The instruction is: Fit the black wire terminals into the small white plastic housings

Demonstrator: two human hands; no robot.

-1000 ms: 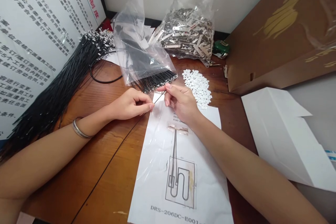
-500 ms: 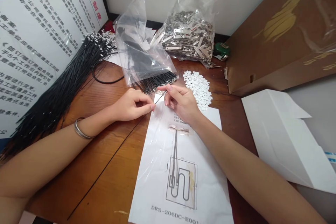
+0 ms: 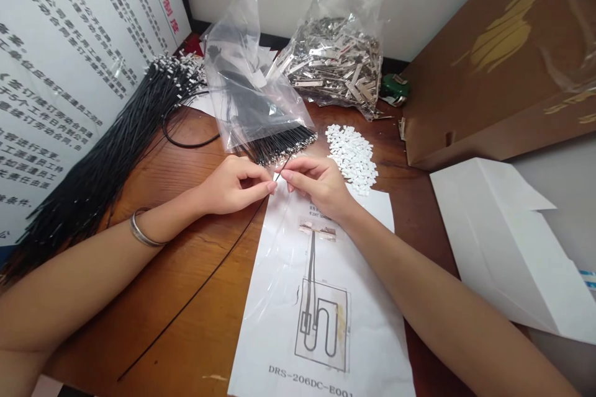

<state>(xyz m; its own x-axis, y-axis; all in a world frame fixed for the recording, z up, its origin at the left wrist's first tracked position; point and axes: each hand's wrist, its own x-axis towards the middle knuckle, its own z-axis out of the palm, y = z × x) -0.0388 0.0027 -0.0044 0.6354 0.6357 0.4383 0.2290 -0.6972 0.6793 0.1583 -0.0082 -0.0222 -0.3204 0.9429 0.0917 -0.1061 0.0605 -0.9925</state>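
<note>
A thin black wire (image 3: 200, 287) runs from the lower left of the table up to my fingers. My left hand (image 3: 237, 185) pinches it between thumb and forefinger near its upper end. Close beside it, my right hand (image 3: 319, 183) grips the tip of the same wire, thumb against forefinger. Whether a small piece sits on the tip is hidden by the fingers. Beneath my hands lies a printed drawing sheet (image 3: 274, 298) marked DRS-206DC. Just beyond the right hand is a pile of small white connector housings (image 3: 351, 155).
A plastic bag (image 3: 256, 93) covers black wires with metal ends (image 3: 284, 144). Behind it stands a bag of metal strips (image 3: 335, 68). A long bundle of black wires (image 3: 102, 142) with white ends leans at left. A brown box (image 3: 503, 56) and folded white card (image 3: 503, 242) are at right.
My right hand has moved left and slightly down, closing on the wire's tip against my left fingertips. The wire's loose lower end has shifted slightly upward.
</note>
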